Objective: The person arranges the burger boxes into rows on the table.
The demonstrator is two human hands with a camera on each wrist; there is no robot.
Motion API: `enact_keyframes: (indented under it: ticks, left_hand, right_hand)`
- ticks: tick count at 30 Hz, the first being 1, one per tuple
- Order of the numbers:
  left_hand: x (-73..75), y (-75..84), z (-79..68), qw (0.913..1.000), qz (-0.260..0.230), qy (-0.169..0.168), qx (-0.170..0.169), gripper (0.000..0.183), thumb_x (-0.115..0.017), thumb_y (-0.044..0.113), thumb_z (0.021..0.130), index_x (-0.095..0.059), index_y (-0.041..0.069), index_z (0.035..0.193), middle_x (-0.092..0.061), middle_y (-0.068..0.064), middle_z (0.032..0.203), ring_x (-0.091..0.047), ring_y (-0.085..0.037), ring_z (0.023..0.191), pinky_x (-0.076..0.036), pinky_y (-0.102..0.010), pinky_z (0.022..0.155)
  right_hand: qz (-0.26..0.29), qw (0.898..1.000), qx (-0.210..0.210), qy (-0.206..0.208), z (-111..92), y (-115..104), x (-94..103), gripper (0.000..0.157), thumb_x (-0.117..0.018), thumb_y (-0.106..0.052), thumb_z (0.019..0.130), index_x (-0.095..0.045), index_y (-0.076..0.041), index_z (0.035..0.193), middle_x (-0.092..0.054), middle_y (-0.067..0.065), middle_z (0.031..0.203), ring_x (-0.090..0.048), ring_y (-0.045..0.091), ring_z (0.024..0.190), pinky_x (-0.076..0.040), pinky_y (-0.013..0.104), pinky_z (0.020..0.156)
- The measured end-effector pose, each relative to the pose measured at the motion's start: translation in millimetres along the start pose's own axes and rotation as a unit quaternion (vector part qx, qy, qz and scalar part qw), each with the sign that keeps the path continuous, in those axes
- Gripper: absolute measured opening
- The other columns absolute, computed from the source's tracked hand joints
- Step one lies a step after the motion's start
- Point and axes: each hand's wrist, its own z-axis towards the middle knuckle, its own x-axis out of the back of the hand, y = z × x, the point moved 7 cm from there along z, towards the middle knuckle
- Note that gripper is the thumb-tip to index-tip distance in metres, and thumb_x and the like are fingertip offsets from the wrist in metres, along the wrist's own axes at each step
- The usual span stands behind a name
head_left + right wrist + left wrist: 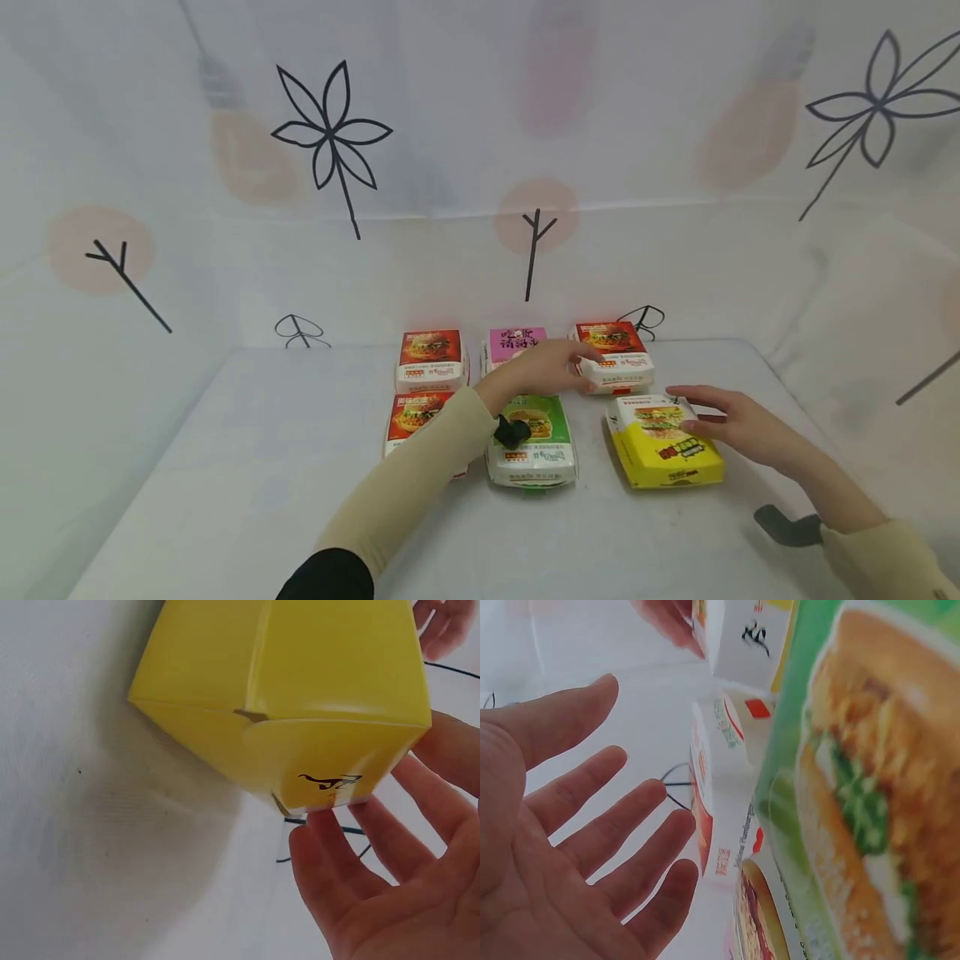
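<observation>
My left hand (pixel 542 367) reaches over the boxes, its spread fingers overlapping the front of a red-topped burger box (pixel 617 377) at the back right. In the left wrist view this palm is bare, fingers extended and holding nothing. My right hand (pixel 738 421) is at the upper right corner of a yellow and white burger box (pixel 663 454); its fingers are loosely bent, with fingertips right at the box's edge. The right wrist view shows the yellow side (pixel 337 667) of that box beside the hand. A green-topped burger box (pixel 532 467) lies under my left wrist.
Behind my left hand stands a pink-topped box (pixel 517 340), partly hidden. Two red-topped boxes, one at the back (pixel 431 367) and one nearer (pixel 412 412), stand to its left; my sleeve covers part of the nearer one. A patterned white cloth (pixel 450 167) hangs behind the white table (pixel 247 467).
</observation>
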Motion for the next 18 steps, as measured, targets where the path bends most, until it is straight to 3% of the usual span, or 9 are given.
enact_keyframes:
  ticks: [4, 10, 14, 18]
  left_hand:
    - [-7.8, 11.0, -11.7, 0.9998, 0.005, -0.008, -0.019, 0.048, -0.071, 0.037, 0.093, -0.060, 0.025, 0.138, -0.060, 0.003, 0.135, -0.058, -0.013, 0.117, -0.049, -0.029, 0.093]
    - [-24.4, 25.9, -25.6, 0.9973, 0.030, -0.035, -0.058, 0.047, -0.069, 0.035, 0.094, -0.059, 0.024, 0.138, -0.060, 0.008, 0.135, -0.056, -0.009, 0.120, -0.046, -0.024, 0.096]
    - [-34.9, 33.9, -29.3, 0.9930, 0.067, -0.051, -0.083, 0.047, -0.068, 0.036, 0.095, -0.059, 0.023, 0.139, -0.062, 0.009, 0.131, -0.058, -0.008, 0.116, -0.045, -0.019, 0.091]
    - [-45.2, 38.7, -28.4, 0.9901, 0.093, -0.062, -0.085, 0.048, -0.070, 0.038, 0.093, -0.059, 0.025, 0.138, -0.062, 0.013, 0.128, -0.057, -0.004, 0.113, -0.043, -0.019, 0.089]
  right_hand:
    - [-0.001, 1.000, -0.009, 0.009, 1, 1, -3.8, 0.061, -0.067, -0.028, 0.095, -0.046, 0.000, 0.145, -0.040, 0.032, 0.148, -0.042, 0.056, 0.127, -0.049, 0.060, 0.093]
    - [-0.028, 0.999, 0.002, 0.045, 0, -2, -8.9, 0.058, -0.069, -0.026, 0.094, -0.051, 0.002, 0.142, -0.044, 0.031, 0.144, -0.044, 0.052, 0.126, -0.050, 0.058, 0.093]
    - [-0.048, 0.996, 0.002, 0.069, -2, -3, -12.1, 0.060, -0.071, -0.031, 0.093, -0.052, 0.002, 0.141, -0.045, 0.031, 0.143, -0.045, 0.052, 0.125, -0.051, 0.057, 0.092]
    - [-0.068, 0.994, 0.002, 0.088, -5, -3, -13.9, 0.063, -0.071, -0.038, 0.092, -0.055, 0.002, 0.139, -0.048, 0.030, 0.140, -0.047, 0.051, 0.123, -0.053, 0.055, 0.089]
